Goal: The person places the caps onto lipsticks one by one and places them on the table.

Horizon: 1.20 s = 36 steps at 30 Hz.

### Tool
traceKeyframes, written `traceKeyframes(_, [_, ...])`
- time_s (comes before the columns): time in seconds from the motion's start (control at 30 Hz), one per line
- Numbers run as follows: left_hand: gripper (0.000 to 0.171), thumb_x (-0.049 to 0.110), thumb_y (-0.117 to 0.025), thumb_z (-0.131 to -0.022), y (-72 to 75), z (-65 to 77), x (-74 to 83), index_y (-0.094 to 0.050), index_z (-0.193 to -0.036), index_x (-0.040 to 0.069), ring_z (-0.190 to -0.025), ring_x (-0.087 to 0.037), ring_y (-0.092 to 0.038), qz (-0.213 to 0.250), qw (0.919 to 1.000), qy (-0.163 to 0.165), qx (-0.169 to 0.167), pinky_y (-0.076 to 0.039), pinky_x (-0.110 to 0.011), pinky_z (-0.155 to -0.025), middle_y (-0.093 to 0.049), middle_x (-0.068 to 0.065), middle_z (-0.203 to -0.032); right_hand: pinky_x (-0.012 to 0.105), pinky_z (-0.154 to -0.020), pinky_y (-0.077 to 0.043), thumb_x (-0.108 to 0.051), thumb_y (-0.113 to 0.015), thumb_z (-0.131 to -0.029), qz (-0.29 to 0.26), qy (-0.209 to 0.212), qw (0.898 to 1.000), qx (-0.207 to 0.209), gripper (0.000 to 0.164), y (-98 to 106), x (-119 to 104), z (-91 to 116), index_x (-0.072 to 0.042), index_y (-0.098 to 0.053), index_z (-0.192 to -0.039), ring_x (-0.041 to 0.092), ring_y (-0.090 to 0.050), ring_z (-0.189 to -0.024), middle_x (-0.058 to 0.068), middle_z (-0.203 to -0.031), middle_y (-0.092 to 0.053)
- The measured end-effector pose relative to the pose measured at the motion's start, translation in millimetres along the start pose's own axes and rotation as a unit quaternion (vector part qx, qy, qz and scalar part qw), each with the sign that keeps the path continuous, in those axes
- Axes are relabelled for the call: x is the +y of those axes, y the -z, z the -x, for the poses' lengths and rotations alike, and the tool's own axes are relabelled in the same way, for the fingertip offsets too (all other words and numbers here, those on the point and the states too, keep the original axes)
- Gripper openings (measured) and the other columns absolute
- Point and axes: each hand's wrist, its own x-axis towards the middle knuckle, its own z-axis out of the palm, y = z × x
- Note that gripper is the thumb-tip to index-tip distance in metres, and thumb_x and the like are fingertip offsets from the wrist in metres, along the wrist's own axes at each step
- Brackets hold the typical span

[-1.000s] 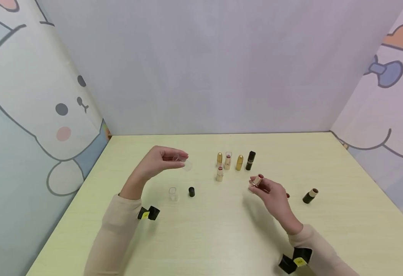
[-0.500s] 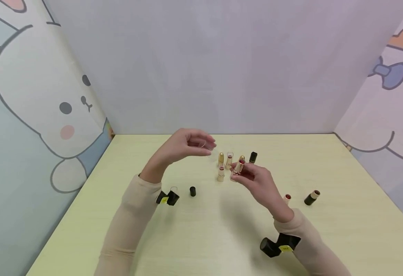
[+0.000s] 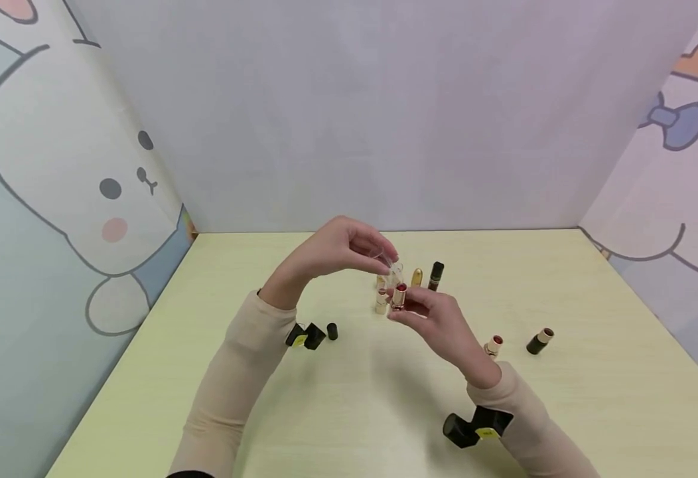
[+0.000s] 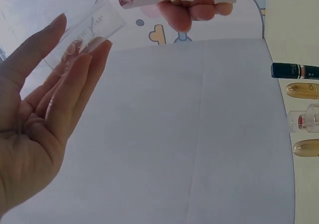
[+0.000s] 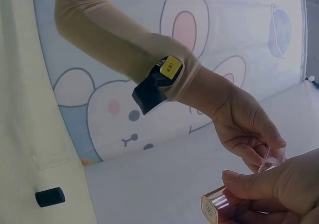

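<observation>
My left hand (image 3: 351, 249) pinches a clear lipstick cap (image 4: 92, 32) between thumb and fingers. In the head view the cap tilts down toward an uncapped lipstick (image 3: 399, 299), whose red tip faces up. My right hand (image 3: 435, 318) grips that lipstick by its shiny rose-gold tube, above the table. The right wrist view shows the tube's round base (image 5: 210, 210) beyond the thumb. In the left wrist view the cap's mouth is close to the lipstick's tip end, with a small gap between.
Behind the hands stand a gold lipstick (image 3: 417, 277), a black lipstick (image 3: 436, 275) and a clear-capped lipstick (image 3: 381, 302). To the right are an uncapped rose-gold lipstick (image 3: 494, 345) and an uncapped black-and-gold one (image 3: 540, 340). A black cap (image 3: 332, 331) lies near the left wrist.
Both hands have come together: the left moved right with the clear cap, the right moved left with the lipstick. The rose-gold lipstick by the right wrist has come into view.
</observation>
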Motion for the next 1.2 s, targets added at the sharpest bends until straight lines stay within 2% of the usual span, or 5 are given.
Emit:
traceKeyframes(0.17, [0.026, 0.006, -0.072, -0.077, -1.6, -2.1, 5.0, -0.069, -0.102, -0.001, -0.078, -0.026, -0.066, -0.019, 0.9994, -0.013, -0.027, -0.056, -0.033, -0.073, -0.07, -0.009, -0.087, 0.027, -0.082, -0.053, -0.007, -0.07, -0.079, 0.012, 0.029, 0.999, -0.007, 0.021, 0.6, -2.4, -0.2, -0.001, -0.066, -0.099, 0.021, -0.065, -0.092, 0.009, -0.094, -0.066])
traceKeyframes(0.33, [0.027, 0.008, -0.073, -0.077, -4.0, -4.0, 7.2, -0.069, -0.103, 0.0, -0.074, -0.016, -0.063, -0.038, 0.998, -0.014, -0.049, -0.055, -0.031, -0.072, -0.07, -0.007, -0.085, 0.026, -0.08, -0.054, -0.006, -0.071, -0.078, 0.024, 0.034, 0.999, -0.003, 0.025, 1.9, -3.4, -0.2, 0.001, -0.066, -0.101, 0.022, -0.066, -0.091, 0.009, -0.093, -0.067])
traceKeyframes(0.67, [0.02, 0.011, -0.074, -0.077, -10.8, -9.7, 7.9, -0.072, -0.097, 0.007, -0.069, -0.01, -0.056, -0.12, 0.9879, -0.024, -0.096, -0.051, -0.023, -0.064, -0.068, -0.001, -0.081, 0.021, -0.072, -0.054, -0.013, -0.073, -0.076, -0.039, -0.034, 0.999, -0.013, 0.034, 4.7, 1.6, -3.6, 0.0, -0.067, -0.108, 0.009, -0.067, -0.082, 0.013, -0.098, -0.07])
traceKeyframes(0.83, [0.02, 0.012, -0.074, -0.076, -13.9, -11.6, 5.0, -0.072, -0.096, 0.009, -0.068, -0.009, -0.057, -0.128, 0.9867, -0.012, -0.099, -0.05, -0.023, -0.062, -0.068, 0.0, -0.081, 0.021, -0.072, -0.054, -0.01, -0.073, -0.076, -0.055, -0.042, 0.998, -0.01, 0.031, 5.7, 1.3, -3.0, 0.001, -0.067, -0.104, 0.002, -0.065, -0.079, 0.015, -0.096, -0.069])
traceKeyframes(1.2, [0.017, 0.01, -0.073, -0.078, -18.4, -15.9, -1.2, -0.072, -0.095, 0.008, -0.065, -0.009, -0.056, -0.114, 0.9887, -0.006, -0.096, -0.049, -0.023, -0.059, -0.067, -0.001, -0.078, 0.021, -0.072, -0.055, -0.009, -0.072, -0.077, -0.075, -0.048, 0.996, -0.003, 0.029, 7.4, 2.0, -1.6, 0.004, -0.067, -0.103, 0.004, -0.067, -0.079, 0.017, -0.095, -0.068])
